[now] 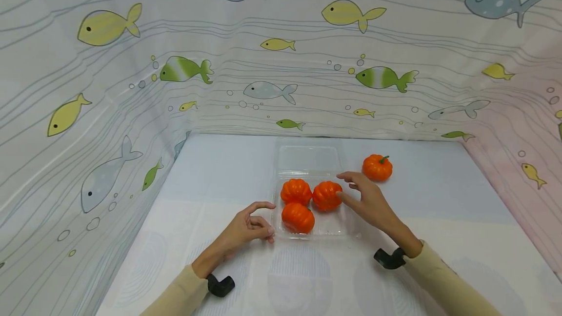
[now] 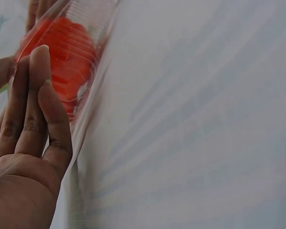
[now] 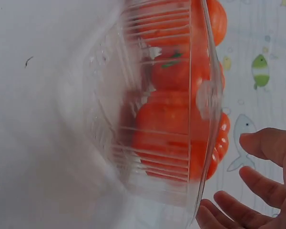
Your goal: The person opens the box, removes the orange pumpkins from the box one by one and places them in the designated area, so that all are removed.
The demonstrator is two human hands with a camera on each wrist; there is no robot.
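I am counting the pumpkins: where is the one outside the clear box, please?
In the head view, the loose pumpkin sits on the table, right of the open lid and just beyond the right hand.

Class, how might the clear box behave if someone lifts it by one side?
The box probably flexes, since its plastic looks thin. Its lid, lying open at the far side, may swing. The pumpkins inside may roll, being rounded with space beside them.

The person wears a long, plain beige left sleeve (image 1: 177,294) and a matching right sleeve (image 1: 445,277). Just beside the cuffs (image 1: 415,252) sit the stubby, bent black left camera (image 1: 222,286) and right camera (image 1: 389,259). Beyond the cuffs, the fingers (image 2: 40,67) are bare.
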